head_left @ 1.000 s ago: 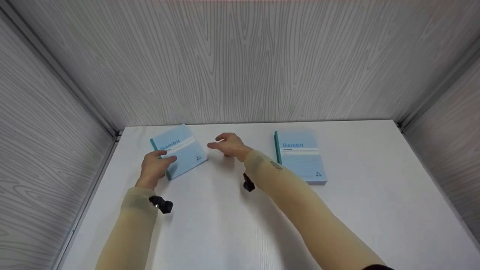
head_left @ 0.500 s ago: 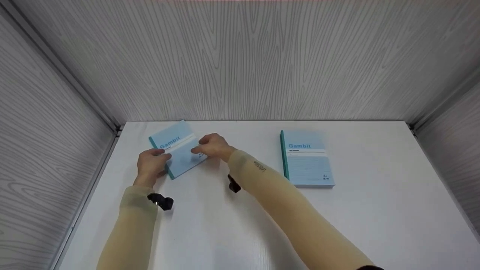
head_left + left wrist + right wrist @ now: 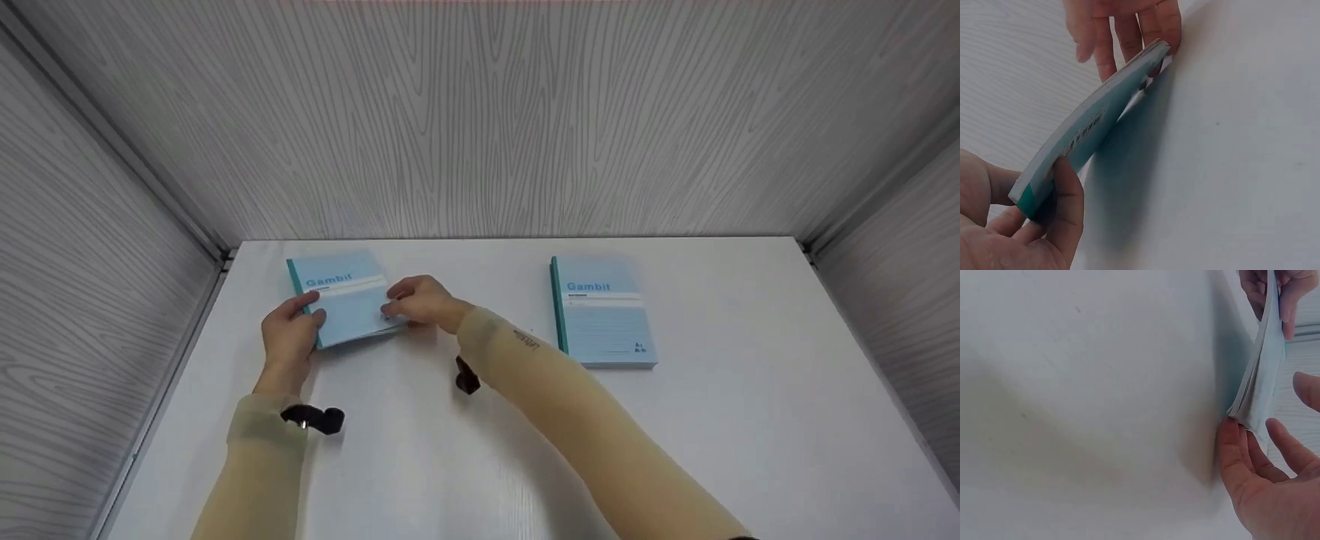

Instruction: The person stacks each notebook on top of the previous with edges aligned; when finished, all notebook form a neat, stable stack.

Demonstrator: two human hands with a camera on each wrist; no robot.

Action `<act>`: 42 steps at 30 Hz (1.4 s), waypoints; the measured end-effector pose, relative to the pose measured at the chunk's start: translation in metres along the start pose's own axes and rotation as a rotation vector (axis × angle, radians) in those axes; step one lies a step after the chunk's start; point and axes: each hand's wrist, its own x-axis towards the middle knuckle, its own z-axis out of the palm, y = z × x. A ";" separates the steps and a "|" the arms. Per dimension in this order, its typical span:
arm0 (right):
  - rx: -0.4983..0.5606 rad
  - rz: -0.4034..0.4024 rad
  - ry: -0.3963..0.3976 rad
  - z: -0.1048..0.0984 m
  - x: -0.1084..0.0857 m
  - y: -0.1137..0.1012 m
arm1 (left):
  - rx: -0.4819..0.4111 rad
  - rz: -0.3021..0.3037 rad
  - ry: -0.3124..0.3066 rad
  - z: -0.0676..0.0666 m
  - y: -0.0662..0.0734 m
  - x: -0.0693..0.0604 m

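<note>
A light blue notebook [image 3: 351,309] with a green spine and the word "Gambit" on its cover is at the left of the table. My left hand [image 3: 289,341] grips it by the spine, thumb on the cover and fingers beneath. At the opposite edge my right hand [image 3: 427,301] holds the lower right corner. In the left wrist view the notebook [image 3: 1089,109] is tilted and raised off the table, its barcode side facing down. The right wrist view shows fingers of the right hand [image 3: 1269,486] under the page edge; the pages there are slightly parted.
On the right of the white table [image 3: 420,465] lies a stack of matching notebooks [image 3: 607,322], spine to the left. Grey wood-grain panels [image 3: 480,120] enclose the back and both sides. A small black camera [image 3: 315,418] is strapped to the left wrist.
My right hand has moved left onto the notebook's edge. The notebook, lying askew before, has been lifted and turned straighter. My left hand has shifted slightly left with it.
</note>
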 end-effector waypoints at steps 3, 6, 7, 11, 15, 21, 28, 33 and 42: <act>0.016 -0.008 -0.020 -0.007 -0.001 0.001 | -0.025 0.004 -0.003 0.003 0.000 -0.003; 0.022 0.003 -0.028 -0.016 -0.001 0.000 | -0.024 0.012 -0.017 0.009 0.000 -0.005; 0.023 0.011 -0.022 -0.020 -0.001 0.000 | -0.019 0.016 -0.028 0.012 0.001 -0.005; 0.054 0.032 0.009 -0.038 -0.002 0.003 | 0.000 0.053 -0.070 0.024 0.005 -0.009; 0.075 0.003 0.032 -0.060 -0.007 0.008 | 0.045 0.102 -0.133 0.037 0.011 -0.014; 0.100 -0.092 0.090 -0.095 -0.029 0.025 | 0.154 0.163 -0.278 0.059 0.017 -0.024; 0.128 -0.198 0.189 -0.131 -0.069 0.065 | 0.257 0.299 -0.388 0.099 0.018 -0.039; 0.110 -0.260 0.280 -0.157 -0.097 0.098 | 0.307 0.347 -0.425 0.139 0.019 -0.049; 0.054 -0.226 0.439 -0.207 -0.123 0.128 | 0.286 0.384 -0.516 0.208 0.018 -0.053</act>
